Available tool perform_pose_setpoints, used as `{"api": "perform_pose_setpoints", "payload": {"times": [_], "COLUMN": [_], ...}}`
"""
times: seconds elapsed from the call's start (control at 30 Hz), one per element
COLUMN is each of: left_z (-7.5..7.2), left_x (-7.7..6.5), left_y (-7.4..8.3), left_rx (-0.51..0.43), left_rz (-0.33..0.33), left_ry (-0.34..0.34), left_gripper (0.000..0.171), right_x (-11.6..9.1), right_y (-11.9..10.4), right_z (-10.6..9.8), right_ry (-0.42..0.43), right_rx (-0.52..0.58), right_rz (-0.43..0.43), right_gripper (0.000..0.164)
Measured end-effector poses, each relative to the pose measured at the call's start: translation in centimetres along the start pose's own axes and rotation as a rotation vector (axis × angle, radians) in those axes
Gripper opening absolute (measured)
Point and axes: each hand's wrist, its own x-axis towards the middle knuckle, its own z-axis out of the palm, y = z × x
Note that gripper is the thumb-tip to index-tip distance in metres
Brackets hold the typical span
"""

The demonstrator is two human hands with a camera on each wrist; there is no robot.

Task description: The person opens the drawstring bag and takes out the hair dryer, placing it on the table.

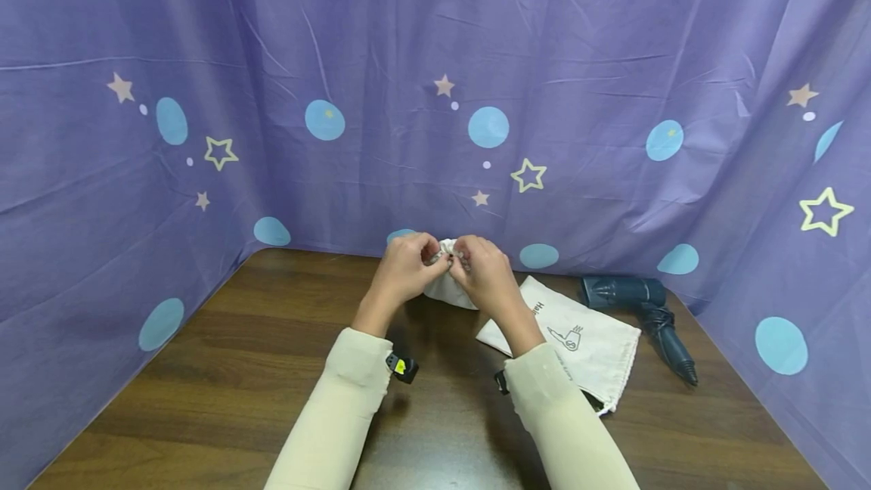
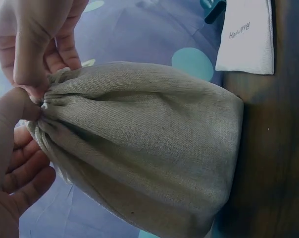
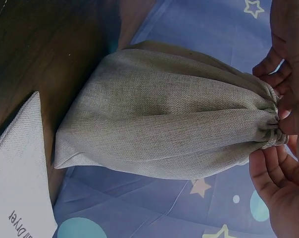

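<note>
A light cloth drawstring pouch stands upright at the back of the table, its mouth gathered into tight folds. Both hands are at its neck. My left hand pinches the gathered top from the left with thumb and fingers. From the right, my right hand pinches the same edge, so the thumbs nearly meet. In the left wrist view the cord bunches around the neck, and the pouch looks full toward its base. Its contents are hidden inside the cloth.
To the right, a white cloth bag printed with a hair dryer lies flat, partly behind my right forearm. Beyond it lies a dark hair dryer, its cord wrapped by the handle. A purple patterned curtain hangs behind the wooden table.
</note>
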Motion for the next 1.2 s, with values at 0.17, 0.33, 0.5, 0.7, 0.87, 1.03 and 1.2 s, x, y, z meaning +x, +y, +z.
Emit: {"api": "perform_pose_setpoints", "payload": {"times": [0.17,0.33,0.5,0.7,0.87,1.03,1.2], "left_z": [0.2,0.1,-0.1,-0.3,-0.7,-1.1,-0.9], "left_x": [0.0,0.0,0.1,0.1,0.1,0.2,0.3], "left_y": [0.0,0.0,-0.1,-0.1,-0.2,-0.4,-0.5], "left_rx": [0.017,-0.034,-0.075,-0.101,-0.127,-0.144,-0.122], "left_rz": [0.048,0.082,0.086,0.096,0.094,0.091,0.090], "left_ry": [-0.013,-0.052,-0.081,-0.092,-0.089,-0.066,-0.048], "left_gripper": [0.012,0.015,0.011,0.010,0.010,0.012,0.010], "right_x": [-0.2,-0.5,-0.5,-0.7,-0.8,-0.9,-0.9], "right_y": [0.1,0.4,0.7,0.9,1.0,1.1,1.3], "right_z": [-0.2,-0.3,-0.4,-0.5,-0.7,-1.0,-1.1], "right_ry": [-0.003,-0.006,-0.008,0.019,0.046,0.058,0.054], "right_rx": [0.002,0.005,0.001,-0.012,-0.016,-0.005,0.009], "right_rz": [-0.003,0.006,0.009,-0.002,0.026,0.057,0.050], "right_gripper": [0.013,0.014,0.014,0.015,0.014,0.012,0.012]}}
